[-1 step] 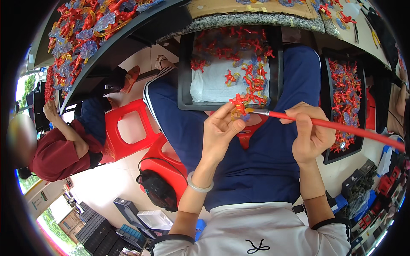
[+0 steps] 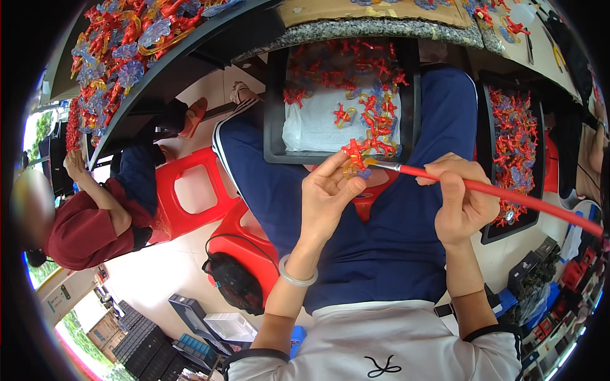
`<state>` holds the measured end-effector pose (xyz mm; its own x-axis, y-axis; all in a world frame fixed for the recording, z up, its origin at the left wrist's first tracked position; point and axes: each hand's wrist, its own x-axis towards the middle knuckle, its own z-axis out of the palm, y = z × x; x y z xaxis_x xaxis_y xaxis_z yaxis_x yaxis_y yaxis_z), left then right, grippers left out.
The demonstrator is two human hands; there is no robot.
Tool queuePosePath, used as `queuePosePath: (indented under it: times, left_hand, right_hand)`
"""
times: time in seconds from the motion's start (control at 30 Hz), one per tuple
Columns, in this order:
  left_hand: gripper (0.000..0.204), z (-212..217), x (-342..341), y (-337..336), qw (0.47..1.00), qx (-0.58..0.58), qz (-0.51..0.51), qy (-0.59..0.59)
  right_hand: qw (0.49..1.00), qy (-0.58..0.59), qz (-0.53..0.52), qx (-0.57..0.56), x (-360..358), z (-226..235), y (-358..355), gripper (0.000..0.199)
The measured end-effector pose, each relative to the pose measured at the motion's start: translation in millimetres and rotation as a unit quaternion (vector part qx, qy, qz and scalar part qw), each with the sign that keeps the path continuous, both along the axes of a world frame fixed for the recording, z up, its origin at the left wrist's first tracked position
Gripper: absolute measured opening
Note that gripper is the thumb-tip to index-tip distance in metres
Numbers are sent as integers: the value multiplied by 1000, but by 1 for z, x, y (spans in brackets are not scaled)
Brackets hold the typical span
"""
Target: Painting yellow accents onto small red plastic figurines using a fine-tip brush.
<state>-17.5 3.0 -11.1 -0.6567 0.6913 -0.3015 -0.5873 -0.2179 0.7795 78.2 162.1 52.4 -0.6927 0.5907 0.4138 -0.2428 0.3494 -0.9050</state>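
Observation:
My left hand (image 2: 330,193) pinches a small red figurine (image 2: 356,152) with translucent yellow and blue parts, held just in front of the tray's near edge. My right hand (image 2: 464,197) is closed round a long red-handled paintbrush (image 2: 508,195). The brush tip touches or lies right beside the figurine's lower part; I cannot tell which. Beyond my hands, between my knees, a black tray (image 2: 274,136) lined with white sheet holds several similar figurines (image 2: 378,114), mostly along its far and right sides.
On my right stands another black tray (image 2: 492,235) full of figurines. A workbench edge (image 2: 375,28) runs across the far side. At upper left, a big pile of figurines (image 2: 127,51) lies on a table. A co-worker (image 2: 89,216) sits at left, near red stools (image 2: 194,184) and a black bag (image 2: 235,282).
The far end of the paintbrush handle has dipped slightly toward me. The figurine and my left hand look nearly unmoved.

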Motion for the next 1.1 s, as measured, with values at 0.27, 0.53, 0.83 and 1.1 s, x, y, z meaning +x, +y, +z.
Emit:
queuePosePath:
  times: [0.27,0.53,0.83,1.1]
  left_hand:
    - [56,5,2,10,973,-111,79,188]
    - [57,8,3,11,950,-178,82,242]
    - [58,10,3,11,895,-240,94,364]
    - [60,18,7,17,814,-294,107,489]
  right_hand:
    - [988,-53,10,145,-5,0,-2,9]
    - [981,-33,34,189,-7,-2,-1,15]
    - [984,-23,31,175,-2,-3,-1,15]
    - [995,-39,43,80,-5,-4,-4,5]
